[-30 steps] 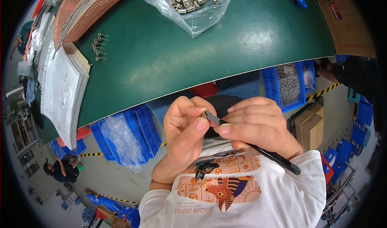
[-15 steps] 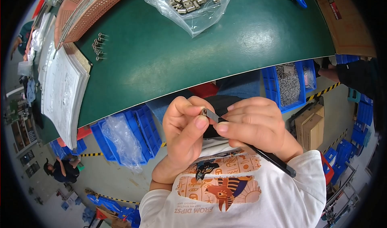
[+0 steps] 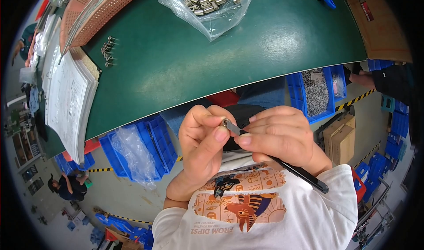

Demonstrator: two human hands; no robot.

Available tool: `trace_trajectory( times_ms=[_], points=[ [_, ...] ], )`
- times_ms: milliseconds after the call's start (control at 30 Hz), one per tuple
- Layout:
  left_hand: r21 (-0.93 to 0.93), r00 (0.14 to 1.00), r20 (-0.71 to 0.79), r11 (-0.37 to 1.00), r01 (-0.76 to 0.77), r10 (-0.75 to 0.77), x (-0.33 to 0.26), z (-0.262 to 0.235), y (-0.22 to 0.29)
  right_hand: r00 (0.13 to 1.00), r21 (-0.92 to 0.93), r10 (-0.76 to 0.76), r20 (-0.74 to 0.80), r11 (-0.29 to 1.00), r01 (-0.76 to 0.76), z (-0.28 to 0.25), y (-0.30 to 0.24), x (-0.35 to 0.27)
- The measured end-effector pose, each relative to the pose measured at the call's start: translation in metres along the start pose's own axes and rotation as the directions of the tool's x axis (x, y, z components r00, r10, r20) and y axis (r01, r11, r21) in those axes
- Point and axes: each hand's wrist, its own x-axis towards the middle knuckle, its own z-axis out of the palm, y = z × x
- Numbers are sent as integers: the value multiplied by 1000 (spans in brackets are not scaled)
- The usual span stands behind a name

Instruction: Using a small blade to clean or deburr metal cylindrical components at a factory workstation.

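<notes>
My left hand (image 3: 202,139) pinches a small metal ring-shaped part (image 3: 226,122) between thumb and forefinger; much of the part is covered by the fingertips. From the other side, my right hand (image 3: 280,135) is wrapped round a utility knife (image 3: 300,175) with a black handle. The flat grey blade of the knife touches the opening of the metal part. Both hands are close together in front of my shirt, just off the near edge of the green table (image 3: 176,82). A clear plastic bag (image 3: 212,27) with several metal cylinder-like fittings (image 3: 205,2) lies open on the table.
Several small eye-ended screws (image 3: 108,51) lie at the left beside a pink perforated basket (image 3: 84,22) and a stack of papers (image 3: 68,95). Below the table edge are blue bins (image 3: 150,144). A cardboard box (image 3: 375,24) stands far right; another person (image 3: 68,186) sits at lower left.
The knife's handle end has shifted slightly to the right, and the blade's angle at the metal part has turned a little. My left hand keeps its pinch almost in place.
</notes>
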Motion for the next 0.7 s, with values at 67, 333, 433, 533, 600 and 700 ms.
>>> trace_trajectory(
  times_ms=[67,333,433,533,600,700],
  points=[
    [-11,1000,5,1000,5,-5,1,0,0,1000,1,9,11,1000,-9,-1,0,1],
    [185,992,-125,982,23,1,2,8,2,999,-223,-34,13,974,36,3,-2,1],
    [201,993,-114,980,5,18,1,8,2,999,-222,-45,6,974,45,3,-2,1],
    [34,999,-15,999,-37,37,2,1,0,1000,-92,-19,-1,996,19,1,-1,1],
    [100,998,-59,995,-6,12,2,5,2,1000,-51,-15,-6,999,15,1,1,0],
    [156,995,-97,987,31,-15,2,8,2,1000,0,0,-5,1000,0,-1,2,1]
  ],
)
